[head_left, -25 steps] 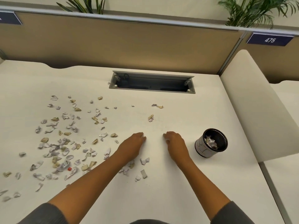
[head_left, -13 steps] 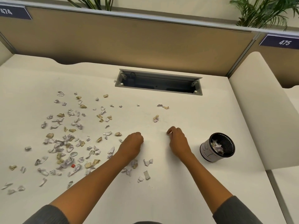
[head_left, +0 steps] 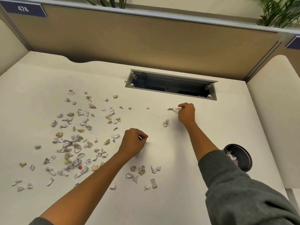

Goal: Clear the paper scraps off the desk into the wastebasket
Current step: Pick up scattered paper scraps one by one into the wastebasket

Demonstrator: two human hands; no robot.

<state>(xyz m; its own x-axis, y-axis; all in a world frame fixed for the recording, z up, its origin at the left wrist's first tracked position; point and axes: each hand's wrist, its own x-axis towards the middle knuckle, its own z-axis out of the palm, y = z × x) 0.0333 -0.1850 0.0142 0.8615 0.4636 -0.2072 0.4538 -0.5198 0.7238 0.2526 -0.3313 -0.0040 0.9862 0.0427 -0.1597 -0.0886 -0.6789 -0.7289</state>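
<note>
Several white and tan paper scraps (head_left: 73, 143) lie scattered over the left half of the cream desk (head_left: 186, 184). A smaller cluster of scraps (head_left: 142, 172) sits under my left forearm. My left hand (head_left: 134, 142) is curled on the desk middle, and a white sliver of paper shows between thumb and fingers. My right hand (head_left: 186, 113) reaches far forward and pinches a white scrap (head_left: 176, 109) just in front of the cable slot. Another tan scrap (head_left: 165, 122) lies beside that wrist. The black mesh wastebasket (head_left: 247, 163) stands at the right, holding scraps and partly hidden by my grey sleeve.
An open grey cable slot (head_left: 170, 88) is cut into the desk at the back. A tan partition panel (head_left: 146, 43) closes off the far edge. A cream side divider (head_left: 272, 111) rises on the right, behind the wastebasket. A small red bit (head_left: 79, 167) lies among the scraps.
My right hand has moved forward and to the right from the desk middle and has taken hold of a far scrap. My left hand has curled tighter. The view has shifted left.
</note>
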